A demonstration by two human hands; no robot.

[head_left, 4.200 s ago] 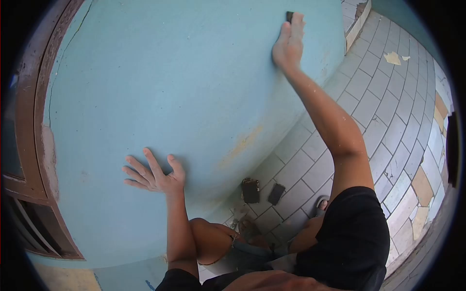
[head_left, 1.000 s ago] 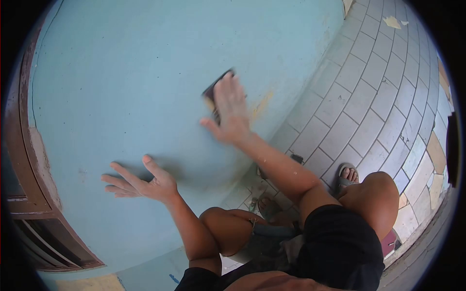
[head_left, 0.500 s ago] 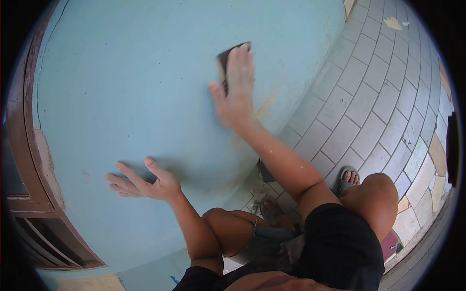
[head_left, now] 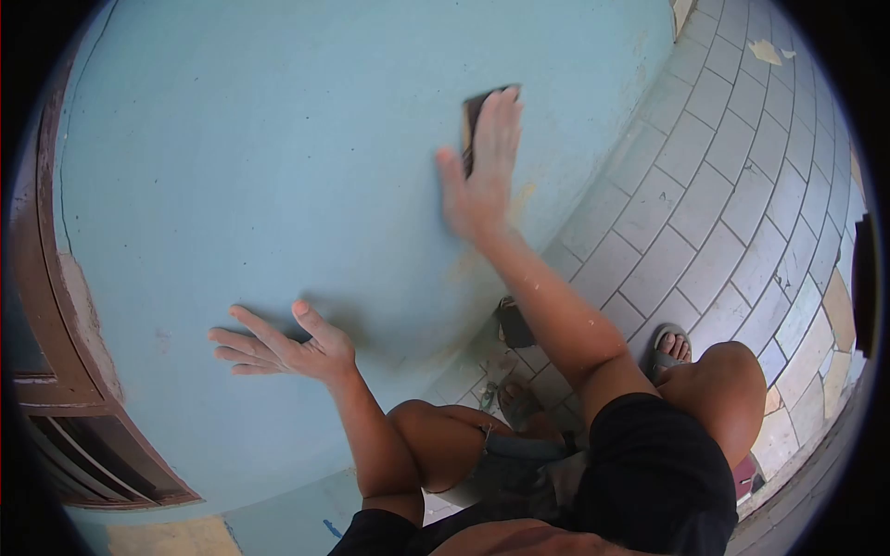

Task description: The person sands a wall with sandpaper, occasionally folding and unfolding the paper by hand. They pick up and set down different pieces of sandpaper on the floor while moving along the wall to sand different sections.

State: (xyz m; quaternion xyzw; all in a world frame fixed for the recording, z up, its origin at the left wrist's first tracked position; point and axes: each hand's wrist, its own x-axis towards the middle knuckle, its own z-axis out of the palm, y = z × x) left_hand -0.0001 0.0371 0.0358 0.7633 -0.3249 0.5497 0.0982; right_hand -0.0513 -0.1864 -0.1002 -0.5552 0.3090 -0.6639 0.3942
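My right hand (head_left: 487,176) lies flat over a dark piece of sandpaper (head_left: 474,120) with a tan edge, pressing it against the light blue wall (head_left: 278,148). The fingers point up the wall and cover most of the sheet; its left side and top corner show. Lower on the left, my left hand (head_left: 292,347) rests against the same wall, fingers spread and nothing in it. Pale dust coats both hands.
A brown window frame (head_left: 74,398) edges the wall on the left. Grey floor tiles (head_left: 686,204) run along the right. Near the wall's foot, a dark object (head_left: 514,322) is on the floor close to my sandalled feet (head_left: 669,347). A torn scrap (head_left: 765,52) lies far off.
My right hand has slid to the right across the wall with the sandpaper. The left hand has stayed almost in place, and the view has shifted slightly.
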